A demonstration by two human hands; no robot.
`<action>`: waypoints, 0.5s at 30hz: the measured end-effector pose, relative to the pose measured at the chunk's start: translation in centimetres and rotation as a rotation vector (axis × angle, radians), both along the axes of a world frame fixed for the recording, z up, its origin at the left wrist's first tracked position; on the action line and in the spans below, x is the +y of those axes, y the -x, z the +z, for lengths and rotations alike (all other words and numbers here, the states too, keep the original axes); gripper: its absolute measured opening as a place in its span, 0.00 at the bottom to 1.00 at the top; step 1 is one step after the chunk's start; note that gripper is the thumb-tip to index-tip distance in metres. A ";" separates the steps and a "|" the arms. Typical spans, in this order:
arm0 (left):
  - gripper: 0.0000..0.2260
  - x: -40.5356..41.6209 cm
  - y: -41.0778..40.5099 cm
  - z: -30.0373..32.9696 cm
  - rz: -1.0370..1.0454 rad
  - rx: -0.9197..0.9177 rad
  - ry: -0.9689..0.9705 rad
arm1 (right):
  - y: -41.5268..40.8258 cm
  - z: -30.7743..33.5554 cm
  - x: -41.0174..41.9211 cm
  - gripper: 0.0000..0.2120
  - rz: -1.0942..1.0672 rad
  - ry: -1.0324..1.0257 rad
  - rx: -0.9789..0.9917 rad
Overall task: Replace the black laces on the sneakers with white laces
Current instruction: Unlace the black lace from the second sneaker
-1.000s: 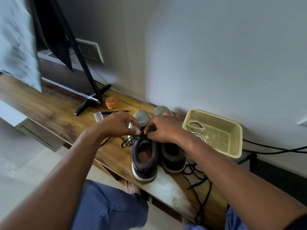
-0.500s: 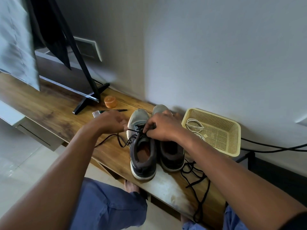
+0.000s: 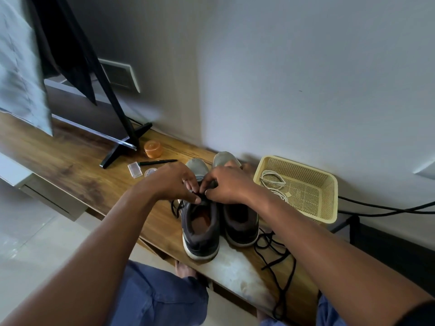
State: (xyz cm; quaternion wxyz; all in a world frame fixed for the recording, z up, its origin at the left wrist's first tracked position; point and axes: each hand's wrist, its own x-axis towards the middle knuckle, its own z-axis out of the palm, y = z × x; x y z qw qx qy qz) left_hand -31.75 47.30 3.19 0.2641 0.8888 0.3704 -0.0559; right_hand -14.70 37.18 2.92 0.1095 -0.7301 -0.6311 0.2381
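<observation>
- Two dark grey sneakers stand side by side on the wooden worktop (image 3: 70,165), heels toward the person, pale toes toward the wall.
- The left sneaker (image 3: 200,231) has a white sole and an orange insole; a black lace (image 3: 175,208) runs through its upper eyelets and loops out on its left side.
- The right sneaker (image 3: 240,224) sits just beside it, touching; its tongue area is hidden by the hand.
- A loose black lace (image 3: 280,262) lies tangled on the worktop right of the sneakers and hangs over the front edge.
- White laces (image 3: 270,182) lie coiled in a cream basket (image 3: 329,208) right of the sneakers.
- The left hand (image 3: 174,182) is over the left sneaker's tongue, fingertips curled and pinching the black lace.
- The right hand (image 3: 226,187) meets it there, fingers curled, pinching the same lace at the eyelets.
- Both forearms reach in from the bottom corners.
</observation>
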 end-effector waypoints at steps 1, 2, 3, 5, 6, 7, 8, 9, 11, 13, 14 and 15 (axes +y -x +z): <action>0.10 0.0 0.0 0.1 0.000 -0.004 0.007 | -0.1 0.0 0.0 0.08 0.002 0.004 0.002; 0.09 0.1 0.0 0.1 0.002 -0.009 0.013 | -0.1 0.0 0.0 0.08 0.005 0.005 -0.005; 0.09 0.0 -0.1 0.2 0.007 -0.009 0.015 | -0.1 0.0 0.1 0.08 0.007 0.006 -0.013; 0.07 -0.2 -0.3 0.3 0.012 -0.004 0.013 | -0.2 0.0 0.1 0.09 0.009 0.002 -0.016; 0.07 -0.2 -0.4 0.2 0.010 -0.004 0.016 | -0.2 -0.1 0.1 0.10 0.009 0.001 -0.012; 0.07 -0.3 -0.4 0.3 0.007 -0.007 0.022 | -0.2 -0.1 0.1 0.11 0.010 0.002 -0.010; 0.07 -0.3 -0.4 0.3 0.003 -0.015 0.033 | -0.2 -0.2 0.1 0.12 0.011 0.005 -0.009; 0.07 -0.3 -0.3 0.3 0.004 -0.026 0.048 | -0.2 -0.3 0.0 0.12 0.011 0.009 -0.010; 0.06 -0.4 -0.1 0.7 0.037 -0.067 0.107 | -0.4 -0.4 0.0 0.13 0.003 0.014 -0.005; 0.05 -0.2 0.4 1.2 0.112 -0.143 0.221 | -0.5 -0.3 0.1 0.13 -0.004 0.013 0.001; 0.05 -0.1 0.7 1.5 0.154 -0.180 0.274 | -0.5 -0.2 0.2 0.13 -0.006 0.012 0.005; 0.04 0.0 1.0 1.7 0.194 -0.203 0.305 | -0.5 -0.1 0.3 0.13 -0.008 0.010 0.011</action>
